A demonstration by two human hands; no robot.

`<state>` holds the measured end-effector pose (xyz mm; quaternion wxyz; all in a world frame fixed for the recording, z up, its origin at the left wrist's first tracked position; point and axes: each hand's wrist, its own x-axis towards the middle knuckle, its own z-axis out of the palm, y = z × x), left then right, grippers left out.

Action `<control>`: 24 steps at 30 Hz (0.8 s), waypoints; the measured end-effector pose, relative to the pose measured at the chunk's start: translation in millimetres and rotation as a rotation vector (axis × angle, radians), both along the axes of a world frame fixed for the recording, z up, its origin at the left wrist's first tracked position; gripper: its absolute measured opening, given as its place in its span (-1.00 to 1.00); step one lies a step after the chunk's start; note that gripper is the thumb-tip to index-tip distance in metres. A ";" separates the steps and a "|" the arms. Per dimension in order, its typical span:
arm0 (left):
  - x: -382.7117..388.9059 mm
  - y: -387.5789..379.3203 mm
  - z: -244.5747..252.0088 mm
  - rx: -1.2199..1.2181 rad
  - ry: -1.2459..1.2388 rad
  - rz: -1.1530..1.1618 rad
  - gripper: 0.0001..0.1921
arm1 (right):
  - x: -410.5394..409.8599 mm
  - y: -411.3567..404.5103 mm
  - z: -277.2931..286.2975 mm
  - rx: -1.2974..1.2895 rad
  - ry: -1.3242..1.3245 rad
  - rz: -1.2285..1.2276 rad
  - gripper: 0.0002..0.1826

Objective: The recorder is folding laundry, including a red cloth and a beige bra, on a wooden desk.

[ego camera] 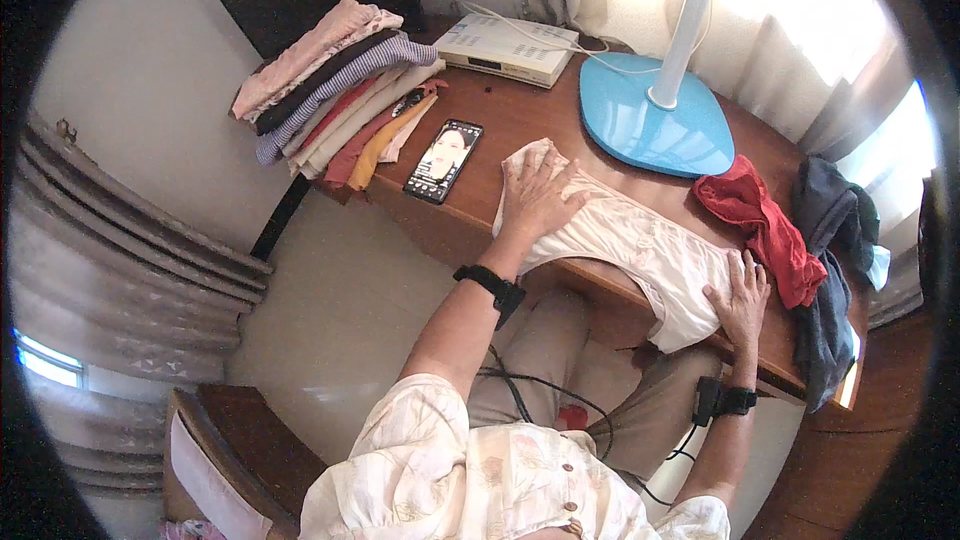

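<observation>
White underpants (637, 236) with a pinkish waistband lie spread out along the front edge of the wooden desk (495, 109), partly hanging over it. My left hand (541, 195) rests flat on their left end, fingers apart. On the right end, my right hand (742, 296) presses down with its fingers spread. Neither hand grips the cloth. A crumpled red cloth garment (761, 229) lies just beyond my right hand. To the left of my left hand is a smartphone (444, 161) with its screen lit.
A stack of folded clothes (345, 82) stands at the desk's left end. Behind are a white set-top box (506, 49) with cables and a blue stand base (656, 116) with a white pole. Dark grey garments (821, 307) hang over the right edge. Black cables (555, 386) cross my lap.
</observation>
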<state>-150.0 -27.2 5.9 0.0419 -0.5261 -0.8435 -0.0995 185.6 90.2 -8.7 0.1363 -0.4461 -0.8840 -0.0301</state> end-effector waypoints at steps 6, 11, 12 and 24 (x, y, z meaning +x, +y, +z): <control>0.3 1.2 -1.4 0.002 -0.021 0.000 -0.36 | -0.1 -0.7 2.3 -0.017 -0.002 -0.011 -0.23; 0.0 0.3 0.1 0.001 -0.027 -0.004 -0.36 | -0.4 0.0 0.7 -0.019 -0.007 -0.013 -0.23; 0.3 0.5 0.5 -0.001 -0.024 -0.005 -0.37 | 0.4 0.8 0.3 -0.015 -0.009 -0.010 -0.22; 1.4 0.2 2.2 -0.036 -0.026 0.002 -0.38 | -2.0 -2.6 6.3 -0.058 0.001 -0.017 -0.23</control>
